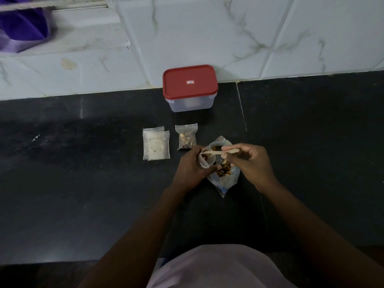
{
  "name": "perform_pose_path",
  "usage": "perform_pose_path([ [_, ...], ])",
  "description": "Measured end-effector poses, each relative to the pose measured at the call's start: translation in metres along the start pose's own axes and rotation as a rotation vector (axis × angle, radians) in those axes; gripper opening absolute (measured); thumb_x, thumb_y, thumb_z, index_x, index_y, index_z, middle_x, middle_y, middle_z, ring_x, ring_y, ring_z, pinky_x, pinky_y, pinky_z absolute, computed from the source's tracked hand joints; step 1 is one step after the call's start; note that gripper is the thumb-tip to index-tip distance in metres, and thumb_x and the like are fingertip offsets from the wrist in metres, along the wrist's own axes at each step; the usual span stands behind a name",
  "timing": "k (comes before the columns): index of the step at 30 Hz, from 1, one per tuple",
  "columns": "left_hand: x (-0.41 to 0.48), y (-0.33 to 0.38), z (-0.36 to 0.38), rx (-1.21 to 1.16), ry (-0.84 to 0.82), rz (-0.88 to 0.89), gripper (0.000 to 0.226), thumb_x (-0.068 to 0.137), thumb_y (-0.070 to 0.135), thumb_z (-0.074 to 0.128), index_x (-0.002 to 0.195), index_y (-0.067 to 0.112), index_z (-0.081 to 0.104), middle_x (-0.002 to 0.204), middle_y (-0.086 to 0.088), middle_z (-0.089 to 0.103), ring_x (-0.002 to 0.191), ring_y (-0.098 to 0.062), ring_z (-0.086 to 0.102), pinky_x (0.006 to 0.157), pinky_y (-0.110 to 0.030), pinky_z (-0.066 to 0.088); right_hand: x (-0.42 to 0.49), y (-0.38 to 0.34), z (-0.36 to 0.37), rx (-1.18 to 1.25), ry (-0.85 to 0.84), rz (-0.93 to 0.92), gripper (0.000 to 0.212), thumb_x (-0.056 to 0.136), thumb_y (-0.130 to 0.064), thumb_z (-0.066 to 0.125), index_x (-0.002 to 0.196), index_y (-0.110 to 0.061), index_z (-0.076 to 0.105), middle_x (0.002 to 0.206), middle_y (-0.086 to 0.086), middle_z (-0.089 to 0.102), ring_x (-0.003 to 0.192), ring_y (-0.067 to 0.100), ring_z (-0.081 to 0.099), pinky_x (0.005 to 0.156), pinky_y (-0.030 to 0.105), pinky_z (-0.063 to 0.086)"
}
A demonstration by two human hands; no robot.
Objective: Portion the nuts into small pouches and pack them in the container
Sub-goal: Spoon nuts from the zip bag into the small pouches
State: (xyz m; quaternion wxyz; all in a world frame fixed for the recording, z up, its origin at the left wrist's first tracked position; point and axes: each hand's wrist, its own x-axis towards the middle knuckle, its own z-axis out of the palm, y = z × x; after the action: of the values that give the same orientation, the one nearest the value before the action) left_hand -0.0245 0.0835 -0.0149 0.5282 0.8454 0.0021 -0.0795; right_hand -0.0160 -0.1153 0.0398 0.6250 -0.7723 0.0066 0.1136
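A clear container (190, 103) with a red lid (190, 82) pressed on stood at the back of the black tabletop (99, 183), against the tiled wall (228, 38). Just in front of the container lay a filled pouch (186, 137), flat, with nuts showing through it. In front of the container and off to its left lay a small stack of empty pouches (156, 146), slightly fanned.

Farther in front of the container, nearest the person, a larger clear bag (225, 181) lay open with mixed nuts (224, 169) inside. Over that bag the left hand (191, 167) was curled round a small pouch (207, 162), holding its mouth open toward the right. The right hand (249, 161) pinched the handle of a pale spoon (215, 153) between thumb and fingertips, and the spoon's bowl reached into the mouth of the small pouch. A few nuts were dimly visible inside that pouch.

Far to the container's left, up against the wall, hung a purple cloth (22, 26).
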Motion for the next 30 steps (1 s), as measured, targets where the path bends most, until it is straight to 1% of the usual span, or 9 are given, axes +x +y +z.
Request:
perform_pose_path([
  [2, -0.001, 0.001, 0.000, -0.009, 0.008, 0.013, 0.041, 0.077, 0.033, 0.088, 0.108, 0.024, 0.063, 0.103, 0.011, 0.069, 0.097, -0.001, 0.066, 0.083, -0.024, 0.056, -0.003, 0.000, 0.000, -0.148, -0.058, -0.151, 0.022, 0.082, -0.007, 0.081, 0.099, -0.022, 0.080, 0.099, -0.010, 0.076, 0.100, 0.003, 0.070, 0.087, 0.021, 0.056],
  [6, -0.002, 0.003, 0.000, -0.041, 0.010, 0.005, 0.037, 0.079, 0.026, 0.087, 0.108, 0.027, 0.064, 0.103, 0.012, 0.069, 0.096, 0.000, 0.066, 0.082, -0.020, 0.055, -0.009, 0.004, -0.003, -0.286, -0.090, -0.384, 0.028, 0.079, -0.006, 0.081, 0.098, -0.025, 0.077, 0.105, -0.013, 0.072, 0.104, 0.002, 0.067, 0.088, 0.016, 0.053],
  [9, -0.003, 0.002, 0.000, -0.040, 0.011, -0.003, 0.038, 0.079, 0.024, 0.086, 0.110, 0.024, 0.064, 0.104, 0.012, 0.068, 0.094, 0.000, 0.066, 0.082, -0.024, 0.057, -0.010, 0.008, -0.004, -0.284, -0.069, -0.434, 0.021, 0.080, -0.014, 0.079, 0.099, -0.024, 0.077, 0.107, -0.011, 0.074, 0.106, 0.006, 0.067, 0.087, 0.023, 0.056],
  [12, -0.003, 0.004, -0.001, -0.051, 0.008, 0.010, 0.038, 0.079, 0.027, 0.086, 0.110, 0.028, 0.063, 0.104, 0.011, 0.069, 0.095, 0.000, 0.066, 0.082, -0.021, 0.056, -0.012, 0.008, -0.003, -0.231, -0.025, -0.441, 0.019, 0.079, -0.018, 0.078, 0.099, -0.020, 0.077, 0.103, -0.008, 0.076, 0.103, 0.008, 0.069, 0.085, 0.030, 0.059],
  [16, -0.003, 0.003, -0.001, -0.043, 0.012, 0.009, 0.039, 0.079, 0.027, 0.087, 0.109, 0.030, 0.062, 0.101, 0.012, 0.069, 0.094, 0.001, 0.066, 0.080, -0.018, 0.054, -0.011, 0.008, -0.003, -0.189, -0.008, -0.383, 0.022, 0.081, -0.005, 0.080, 0.100, -0.016, 0.079, 0.102, -0.007, 0.077, 0.103, 0.011, 0.071, 0.086, 0.034, 0.060],
  [19, -0.001, 0.000, -0.001, -0.040, -0.005, -0.019, 0.041, 0.078, 0.028, 0.087, 0.111, 0.026, 0.063, 0.103, 0.010, 0.069, 0.095, 0.000, 0.066, 0.081, -0.022, 0.056, -0.011, 0.004, -0.002, -0.003, 0.029, -0.233, 0.023, 0.085, -0.001, 0.076, 0.103, -0.015, 0.077, 0.103, -0.004, 0.078, 0.102, 0.013, 0.073, 0.088, 0.032, 0.059],
  [23, -0.001, -0.002, -0.003, -0.030, 0.008, -0.055, 0.041, 0.077, 0.033, 0.088, 0.108, 0.028, 0.061, 0.101, 0.009, 0.069, 0.092, -0.002, 0.067, 0.079, -0.027, 0.059, -0.005, 0.002, -0.008, 0.197, 0.251, -0.084, 0.023, 0.092, -0.003, 0.069, 0.102, -0.023, 0.073, 0.105, -0.004, 0.077, 0.096, 0.012, 0.073, 0.073, 0.024, 0.059],
  [26, -0.003, -0.001, -0.003, -0.011, 0.049, -0.076, 0.039, 0.079, 0.034, 0.086, 0.104, 0.040, 0.056, 0.099, 0.012, 0.067, 0.092, 0.001, 0.065, 0.078, -0.021, 0.056, 0.003, 0.007, -0.018, 0.196, 0.344, -0.056, 0.018, 0.095, -0.008, 0.067, 0.109, -0.018, 0.074, 0.099, 0.002, 0.075, 0.086, 0.009, 0.070, 0.066, 0.023, 0.058],
  [30, 0.001, -0.002, 0.002, 0.005, 0.102, -0.110, 0.040, 0.081, 0.034, 0.085, 0.109, 0.029, 0.058, 0.105, 0.012, 0.066, 0.098, -0.001, 0.064, 0.083, -0.024, 0.056, 0.005, 0.020, -0.020, 0.160, 0.375, 0.051, 0.019, 0.098, -0.011, 0.064, 0.114, -0.017, 0.073, 0.100, 0.001, 0.074, 0.088, 0.011, 0.072, 0.068, 0.025, 0.060],
])
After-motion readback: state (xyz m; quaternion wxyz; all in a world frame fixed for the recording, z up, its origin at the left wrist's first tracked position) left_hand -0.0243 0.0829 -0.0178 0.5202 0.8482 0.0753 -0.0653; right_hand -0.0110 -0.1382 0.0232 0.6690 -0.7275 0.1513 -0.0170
